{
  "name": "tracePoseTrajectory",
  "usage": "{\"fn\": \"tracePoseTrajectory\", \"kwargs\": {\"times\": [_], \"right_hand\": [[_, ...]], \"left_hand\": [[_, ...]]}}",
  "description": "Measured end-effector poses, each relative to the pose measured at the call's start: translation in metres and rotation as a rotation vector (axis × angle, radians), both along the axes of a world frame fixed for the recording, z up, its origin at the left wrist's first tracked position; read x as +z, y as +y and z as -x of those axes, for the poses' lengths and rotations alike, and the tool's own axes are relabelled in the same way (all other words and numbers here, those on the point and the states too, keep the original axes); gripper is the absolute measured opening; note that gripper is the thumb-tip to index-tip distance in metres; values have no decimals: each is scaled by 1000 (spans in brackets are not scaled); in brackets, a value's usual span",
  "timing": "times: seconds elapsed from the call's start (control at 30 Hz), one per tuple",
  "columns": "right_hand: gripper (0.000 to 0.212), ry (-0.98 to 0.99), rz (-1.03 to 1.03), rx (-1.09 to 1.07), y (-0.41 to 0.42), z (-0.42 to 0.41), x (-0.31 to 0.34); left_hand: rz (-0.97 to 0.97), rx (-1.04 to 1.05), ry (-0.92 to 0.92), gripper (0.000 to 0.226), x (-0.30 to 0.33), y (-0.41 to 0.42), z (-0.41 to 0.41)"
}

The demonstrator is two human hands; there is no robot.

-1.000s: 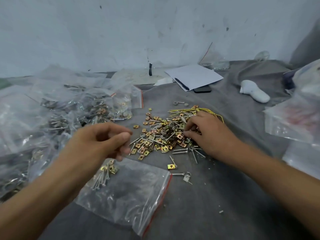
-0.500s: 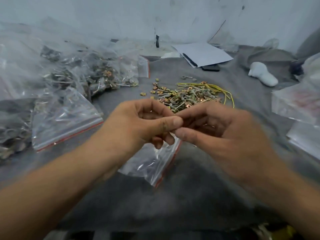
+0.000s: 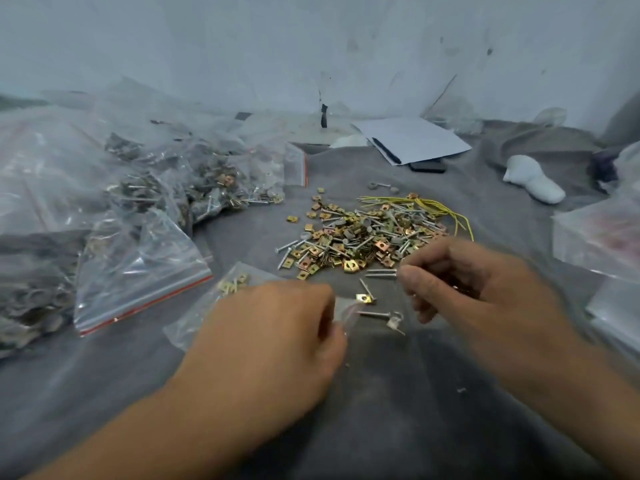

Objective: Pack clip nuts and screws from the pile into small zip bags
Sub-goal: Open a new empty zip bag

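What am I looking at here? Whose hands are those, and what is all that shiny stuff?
There is no machine here. A person wears a camera on their head, so you see their own two hands from above. On the grey cloth lies a pile of clip nuts and screws, small gold squares and silver pins. The left hand pinches the mouth of a small zip bag that already has a few gold pieces inside. The right hand has a grip on some screws, pinched in its fingertips near the bag. On the left sits a heap of filled bags. Farther back lie white paper and yellow wire.
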State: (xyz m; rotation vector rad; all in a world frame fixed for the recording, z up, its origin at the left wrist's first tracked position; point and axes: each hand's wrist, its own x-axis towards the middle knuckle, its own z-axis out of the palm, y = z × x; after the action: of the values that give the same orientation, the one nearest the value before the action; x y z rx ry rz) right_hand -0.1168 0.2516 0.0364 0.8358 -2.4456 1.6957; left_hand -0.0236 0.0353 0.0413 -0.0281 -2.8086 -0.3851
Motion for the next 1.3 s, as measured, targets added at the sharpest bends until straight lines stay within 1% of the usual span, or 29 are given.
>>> {"fn": "tracePoseTrajectory", "kwargs": {"times": [0.07, 0.17, 0.27, 0.33, 0.4, 0.47, 0.53, 0.6, 0.7, 0.77, 0.83, 0.9, 0.97, 1.03, 1.1, 1.17, 1.2, 1.23, 1.3], "right_hand": [[7, -34, 23, 60, -8, -11, -3], [6, 19, 33, 154, -23, -32, -11], [8, 112, 13, 193, -36, -46, -18], [10, 201, -64, 196, -41, -50, -17], [17, 364, -191, 199, -44, -51, -13], [22, 457, -302, 204, -46, -53, -11], [23, 465, -399, 180, -48, -55, -12], [20, 450, -461, 119, -50, -54, -15], [22, 345, -432, -43, -54, -50, -19], [23, 322, -397, -108, -58, -46, -20], [23, 342, -355, -97, -60, -43, -19], [21, 377, -248, -81, -57, -33, -14], [15, 420, -168, -140, -51, -12, -6], [13, 424, -181, -178, -45, 21, 3], [20, 398, -356, -137, -46, 54, 7], [30, 439, -578, -72, -52, 75, -1], [32, 475, -652, -49, -56, 81, -7], [32, 513, -683, -35, -60, 84, -13], [28, 578, -655, -41, -63, 87, -19]], "left_hand": [[-164, 31, 9, 35, 4, -4, 3], [-183, 8, 87, 33, 5, -3, 4], [-290, -25, 120, 31, 8, -7, 6], [-331, -45, 105, 28, 9, -11, 8], [-355, -90, 95, 26, 10, -15, 8], [-322, -119, 115, 25, 10, -17, 7], [-240, -109, 163, 24, 10, -18, 7], [-176, -75, 221, 25, 10, -20, 8], [-138, -60, 249, 28, 9, -17, 9], [-133, -66, 243, 27, 8, -13, 8], [-139, -55, 240, 27, 7, -13, 9], [-170, -15, 237, 29, 5, -20, 13], [-244, 41, 230, 29, 3, -27, 17], [-362, 94, 202, 30, 2, -29, 21], [-530, 151, 147, 32, -2, -29, 24], [-749, 211, 98, 28, -5, -29, 28], [-836, 235, 81, 26, -7, -28, 29], [-888, 251, 71, 26, -9, -27, 29], [-906, 262, 81, 28, -12, -23, 28]]}}
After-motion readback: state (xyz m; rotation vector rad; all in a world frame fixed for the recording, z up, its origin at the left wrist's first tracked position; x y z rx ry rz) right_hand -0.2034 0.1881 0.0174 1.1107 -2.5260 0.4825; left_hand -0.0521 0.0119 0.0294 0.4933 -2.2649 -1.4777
